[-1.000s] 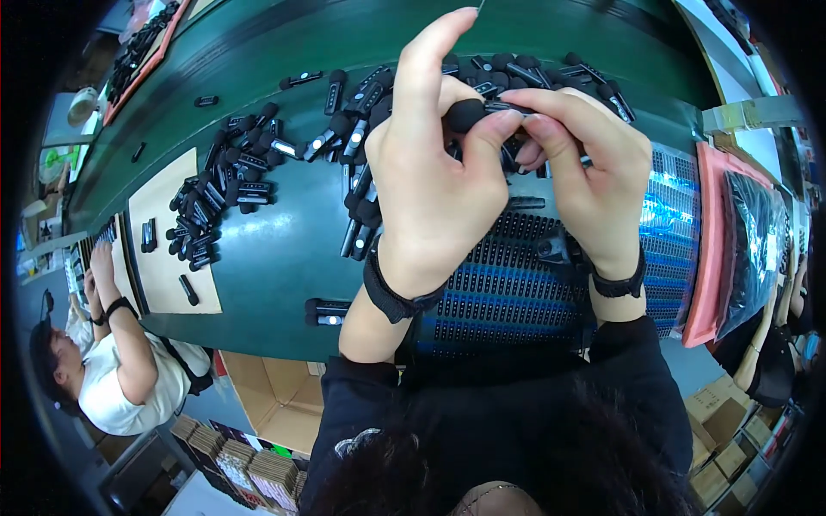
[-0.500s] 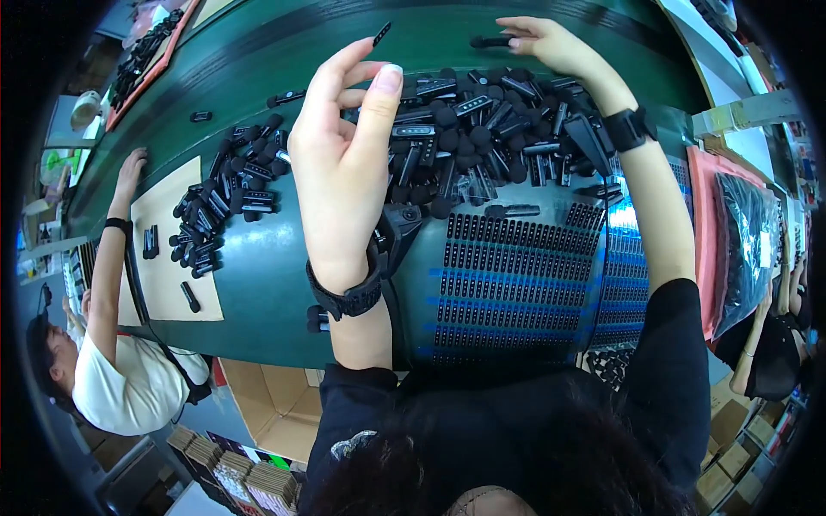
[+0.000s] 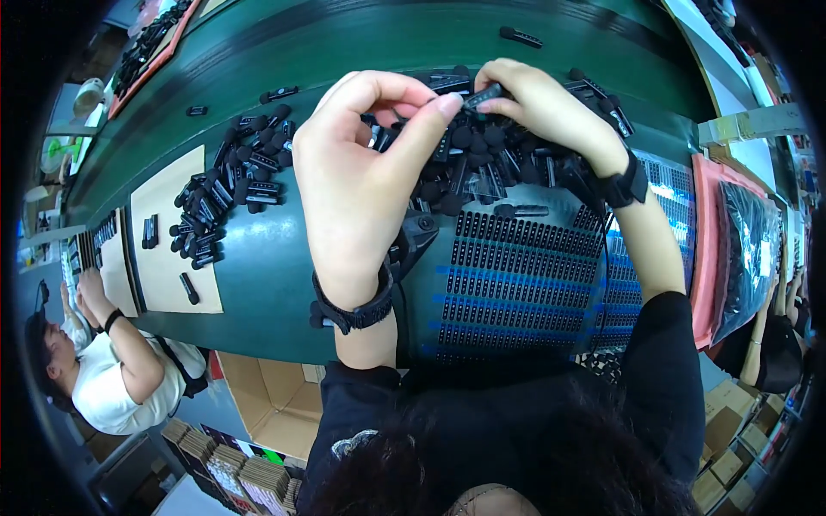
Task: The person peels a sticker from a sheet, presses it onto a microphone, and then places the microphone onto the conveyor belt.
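My left hand [image 3: 366, 172] is closed, its thumb and index fingertips pinching the near-left end of a small black clip-on microphone [image 3: 484, 95]. My right hand [image 3: 551, 107] grips the same microphone from the right between thumb and fingers. Both hands are over a heap of similar microphones [image 3: 469, 142] with round foam tips, partly hidden by my hands. Whether a black sticker strip lies between my left fingertips cannot be seen. Closer to me, rows of black dotted sticker strips [image 3: 516, 275] lie on a clear-blue sheet. One microphone [image 3: 520, 36] lies alone at the far side.
On the green table, a second pile of microphones [image 3: 211, 193] spreads over a tan board [image 3: 168, 288]. A black stand-like device [image 3: 417, 236] with a cable sits beside my left wrist. At right is a pink foam tray [image 3: 705, 249] with a plastic bag. A co-worker [image 3: 120, 378] sits left.
My right hand has let go of a microphone at the far side and come back to the heap, now holding another. My left hand, earlier with a black strip at its fingertip, has moved right to meet it.
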